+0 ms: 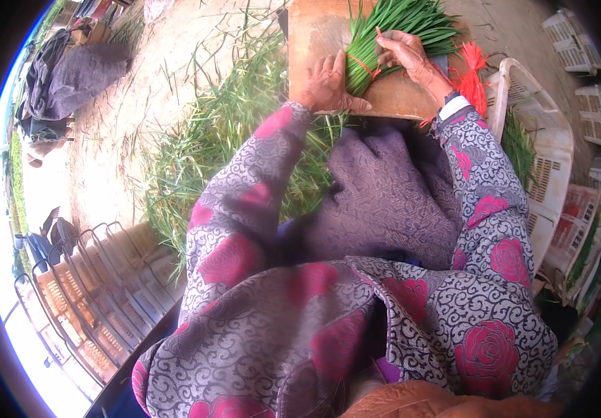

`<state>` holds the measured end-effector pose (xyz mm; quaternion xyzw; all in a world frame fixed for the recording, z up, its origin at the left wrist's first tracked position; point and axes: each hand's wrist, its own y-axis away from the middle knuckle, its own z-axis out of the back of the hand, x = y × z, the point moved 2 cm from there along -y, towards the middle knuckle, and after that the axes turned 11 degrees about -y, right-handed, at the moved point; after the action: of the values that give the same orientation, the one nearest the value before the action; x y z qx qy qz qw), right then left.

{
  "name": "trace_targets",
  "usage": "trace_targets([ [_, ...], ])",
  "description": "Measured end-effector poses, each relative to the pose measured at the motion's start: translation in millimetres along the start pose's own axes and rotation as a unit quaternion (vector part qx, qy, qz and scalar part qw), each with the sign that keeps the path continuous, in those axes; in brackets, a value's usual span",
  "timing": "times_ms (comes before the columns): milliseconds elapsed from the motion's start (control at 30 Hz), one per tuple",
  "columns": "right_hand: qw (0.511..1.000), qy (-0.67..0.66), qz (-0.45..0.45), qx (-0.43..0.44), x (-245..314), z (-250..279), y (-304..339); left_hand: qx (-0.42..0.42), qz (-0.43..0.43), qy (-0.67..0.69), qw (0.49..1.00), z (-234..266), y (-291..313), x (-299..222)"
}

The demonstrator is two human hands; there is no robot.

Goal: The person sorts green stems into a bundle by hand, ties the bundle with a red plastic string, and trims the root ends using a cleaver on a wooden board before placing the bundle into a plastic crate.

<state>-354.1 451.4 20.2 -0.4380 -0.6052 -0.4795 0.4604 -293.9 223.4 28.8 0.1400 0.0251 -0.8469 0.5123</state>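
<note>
A bundle of long green leaves, like garlic chives (401, 26), lies on a wooden board (311, 31) in front of me. A thin red string (362, 63) goes round its stalks. My left hand (330, 85) rests flat on the board with fingers spread, its fingertips against the stalk side of the bundle. Over the leaves, my right hand (408, 54) is closed in a pinch, and a short red end shows at its fingertips. A bunch of loose red strings (472, 76) hangs at the board's right edge, beside my right wrist.
Loose grass-like leaves (213, 139) cover the ground left of the board. A large white plastic basket (551, 132) holding greens stands close on my right. Several crates (596, 115) line the far right, and more handled crates (98, 299) stand at lower left. Dark cloth (88, 76) lies piled upper left.
</note>
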Motion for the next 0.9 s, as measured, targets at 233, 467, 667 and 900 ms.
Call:
trace_targets([
  [233,0.991,-0.124,0.048,-0.024,-9,-10,62,-0.082,0.028,0.196,0.977,59,10,45],
  [467,0.991,-0.097,0.078,0.050,2,-18,34,-0.145,0.052,0.204,0.967,74,27,35],
  [667,0.995,-0.068,0.053,0.046,-1,-26,32,-0.293,-0.133,-0.032,0.946,21,66,-9],
  [900,0.994,-0.086,0.060,0.027,-9,-18,30,-0.007,-0.084,-0.176,0.981,-75,137,46],
])
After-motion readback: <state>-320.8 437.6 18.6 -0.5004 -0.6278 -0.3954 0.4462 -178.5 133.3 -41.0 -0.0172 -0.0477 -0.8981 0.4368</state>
